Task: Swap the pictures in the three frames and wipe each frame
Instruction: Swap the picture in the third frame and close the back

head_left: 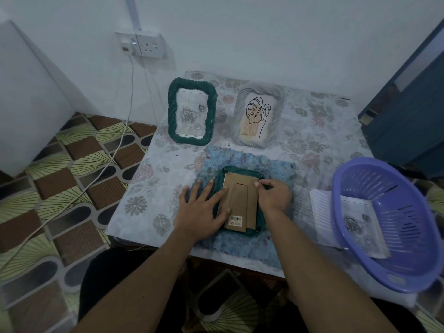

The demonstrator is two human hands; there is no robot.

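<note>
Face-down frame [241,186] lies between the two hands on a blue cloth [276,169], brown backing and stand up. Left hand [199,207]: flat, fingers spread wide, pressing on the frame's left rim and backing. Right hand [274,193]: fingers curled on the right rim, gripping it; fingertips hidden, so the exact hold cannot be told.

Frames counted: 3. Beyond the left hand, a green frame [172,111] with a rose picture. Beyond the right hand, a grey frame [239,116] with a leaf drawing. Both sit face-up on the table [149,188].

Right of the right hand: 1 purple basket [341,188], with a rose print [355,222] seen through its slots. Barcode text on the backing is illegible.
</note>
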